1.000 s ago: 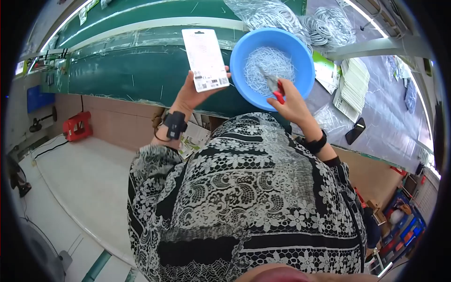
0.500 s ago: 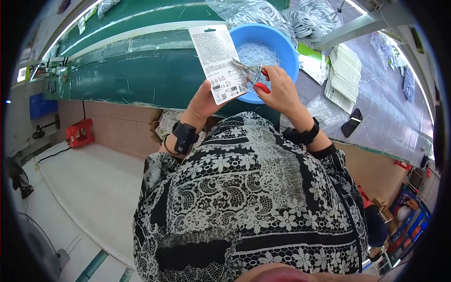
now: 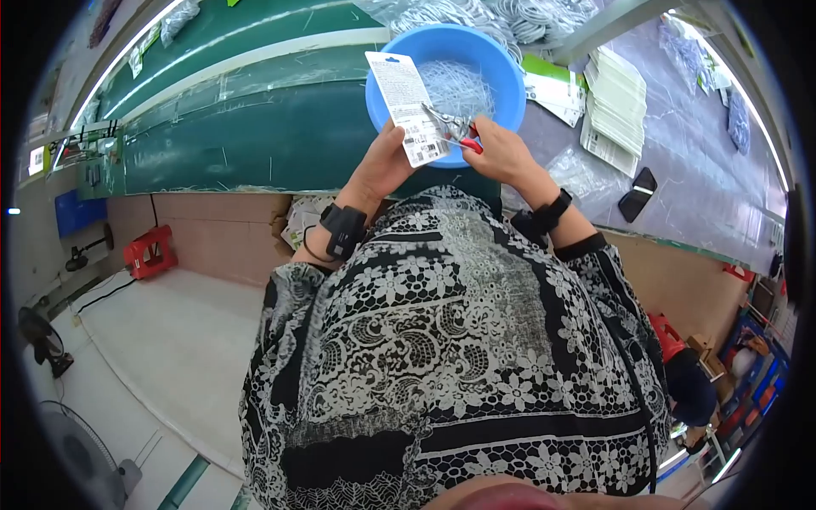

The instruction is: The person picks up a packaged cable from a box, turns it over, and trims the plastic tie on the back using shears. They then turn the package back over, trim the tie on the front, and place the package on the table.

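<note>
A white printed packaging card (image 3: 401,92) with a hang hole at its top is pinched at its lower left by my left hand (image 3: 382,166). My right hand (image 3: 503,155) is wrapped round the red handles of a pair of cutting pliers (image 3: 452,126). Their metal jaws lie over the card's right edge, about halfway down. Both hands are above the near side of a blue basin (image 3: 513,81), which holds a heap of thin white cut strips (image 3: 459,83). The face of the card away from me is hidden.
Right of the basin lie green-and-white cards (image 3: 552,89), a fanned stack of white cards (image 3: 614,106), a clear plastic bag (image 3: 569,174) and a black phone (image 3: 637,195). Coiled white cables (image 3: 544,19) in plastic lie behind. A red stool (image 3: 150,252) stands at lower left.
The card has swung to a more slanted angle. The pliers' handles have come closer together in my right hand. The whole view has shifted slightly.
</note>
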